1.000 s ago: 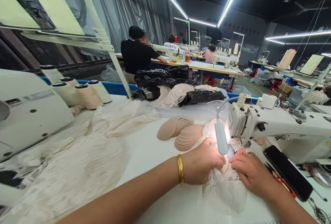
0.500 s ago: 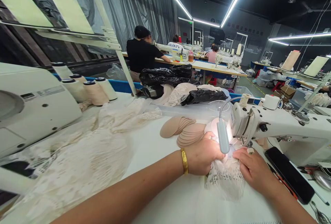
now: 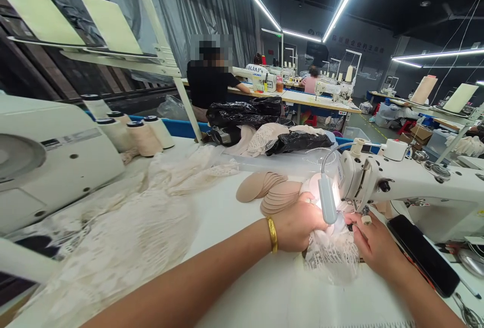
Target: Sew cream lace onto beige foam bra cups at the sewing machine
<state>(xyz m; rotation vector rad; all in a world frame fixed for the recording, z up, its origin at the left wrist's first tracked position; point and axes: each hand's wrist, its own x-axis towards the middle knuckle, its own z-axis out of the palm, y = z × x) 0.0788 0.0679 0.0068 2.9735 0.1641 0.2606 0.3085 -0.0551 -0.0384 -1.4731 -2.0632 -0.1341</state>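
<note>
My left hand (image 3: 302, 223), a gold bracelet at its wrist, is closed on a piece of pale pink and white lace fabric (image 3: 331, 255) beside the sewing machine (image 3: 412, 176). Its fringed lace edge hangs toward me on the table. My right hand (image 3: 372, 239) is at the right side of the fabric, below the needle area, with its fingers bent. A small dark thing shows at its fingertips, too small to name. A grey lamp head (image 3: 327, 202) lights the spot and hides part of the fabric. Beige oval pads (image 3: 282, 197) lie fanned out beyond my left hand.
Cream lace cloth (image 3: 139, 232) spreads over the left of the table. Thread cones (image 3: 143, 139) stand behind it, beside another machine (image 3: 53, 156). A black phone (image 3: 423, 255) lies right of my right hand. Black plastic bags (image 3: 245, 111) lie beyond the table; a person (image 3: 209, 83) sits farther back.
My right hand has shifted slightly right, its fingers drawn back from the fabric, and a small dark thing now shows at its fingertips. My left hand stays on the fabric. The view has shifted slightly.
</note>
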